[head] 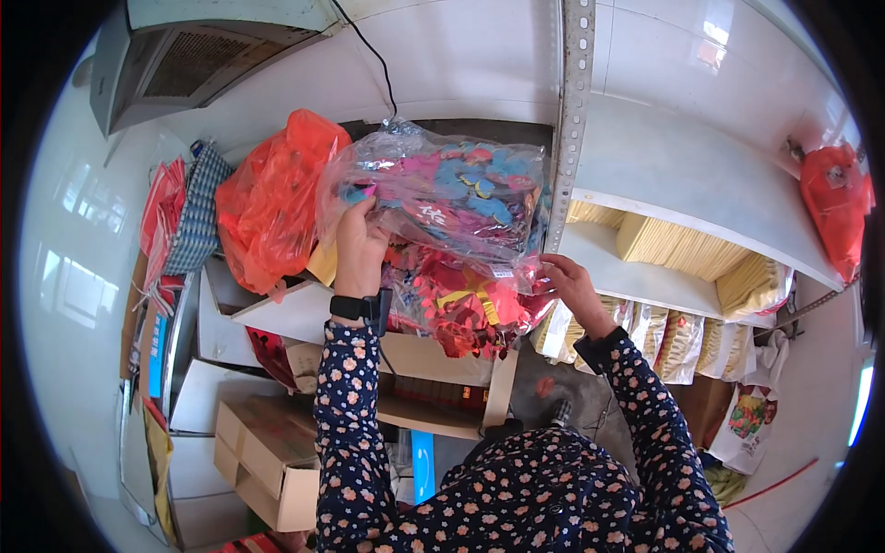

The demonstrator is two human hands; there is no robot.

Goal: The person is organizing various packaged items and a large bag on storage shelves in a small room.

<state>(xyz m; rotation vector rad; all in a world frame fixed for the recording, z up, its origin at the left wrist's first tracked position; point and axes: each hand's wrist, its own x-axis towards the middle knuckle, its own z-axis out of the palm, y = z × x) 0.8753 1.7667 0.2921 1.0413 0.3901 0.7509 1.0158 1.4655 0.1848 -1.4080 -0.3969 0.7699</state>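
Observation:
A large clear plastic bag (442, 186) of blue, pink and red cut-out decorations stretches between my two hands. At its left edge, my left hand (361, 238) grips the film with the thumb on top. My right hand (570, 280) pinches the bag's lower right corner, close to a small white label that bears writing. Just below the bag lies a bunch of shiny red foil decorations (456, 301) with a gold ribbon on it, partly covered by the plastic.
A red plastic bag (280, 207) stands left of my left hand. A perforated metal post (572, 90) rises near my right hand, beside a white shelf (664, 173) with packed yellowish paper bundles (681, 242). Cardboard boxes (263, 435) sit lower left; a range hood (207, 55) hangs above.

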